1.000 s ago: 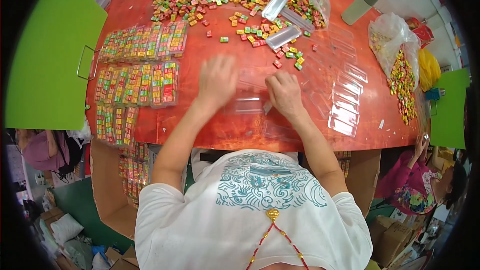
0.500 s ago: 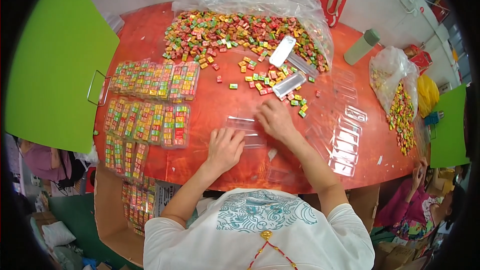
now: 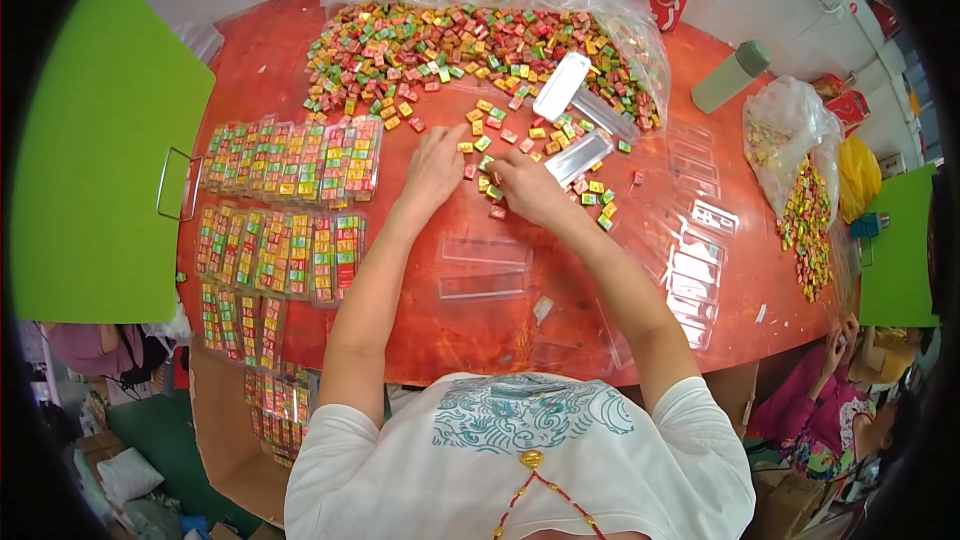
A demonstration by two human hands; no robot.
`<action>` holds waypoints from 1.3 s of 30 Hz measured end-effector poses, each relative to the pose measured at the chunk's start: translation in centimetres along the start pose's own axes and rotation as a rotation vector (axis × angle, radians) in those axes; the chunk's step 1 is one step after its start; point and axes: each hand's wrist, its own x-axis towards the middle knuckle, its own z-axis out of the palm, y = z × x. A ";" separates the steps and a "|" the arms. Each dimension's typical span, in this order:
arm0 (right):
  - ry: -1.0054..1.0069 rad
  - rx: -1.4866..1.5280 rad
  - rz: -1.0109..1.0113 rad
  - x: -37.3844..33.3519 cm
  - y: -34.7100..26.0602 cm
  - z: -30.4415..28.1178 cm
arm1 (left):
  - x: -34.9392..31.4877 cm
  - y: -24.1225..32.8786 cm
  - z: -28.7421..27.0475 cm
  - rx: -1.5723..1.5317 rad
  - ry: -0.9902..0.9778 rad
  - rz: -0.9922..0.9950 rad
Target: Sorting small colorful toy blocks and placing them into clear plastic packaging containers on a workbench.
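Both hands are among loose small block-shaped wrapped sweets [image 3: 497, 122] in red, yellow and green, at the near edge of the big heap. My left hand [image 3: 435, 168] lies palm down, fingers stretched forward beside the sweets, with no sweet visible in it. Close on its right, my right hand [image 3: 528, 183] has its fingers bent and pinched at a sweet [image 3: 486, 163]; the fingertips are partly hidden. Nearer to me, a clear plastic tray [image 3: 484, 286] with long compartments lies on the red table [image 3: 400, 335], untouched.
Filled clear packs [image 3: 290, 162] stand in rows at left. White-and-clear cases [image 3: 562, 86] lie by the heap [image 3: 430, 45]. Empty clear trays [image 3: 694, 285], a green bottle [image 3: 730, 77] and a bag of sweets [image 3: 790, 135] are at right. Below the left edge sits a cardboard box [image 3: 225, 420].
Both hands have left the clear tray and moved forward to the loose sweets. The tray stays on the table. The view has shifted slightly.
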 end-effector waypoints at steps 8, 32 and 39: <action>0.037 -0.207 0.119 -3.5 -0.8 -1.9 | -4.1 3.1 -2.1 0.167 -0.100 0.021; -0.005 -0.269 0.081 -6.3 -6.9 0.4 | -10.6 4.4 -2.3 0.271 -0.226 -0.037; 0.082 -0.246 0.011 -5.6 -6.8 2.2 | -10.7 4.4 -2.2 0.282 -0.225 -0.065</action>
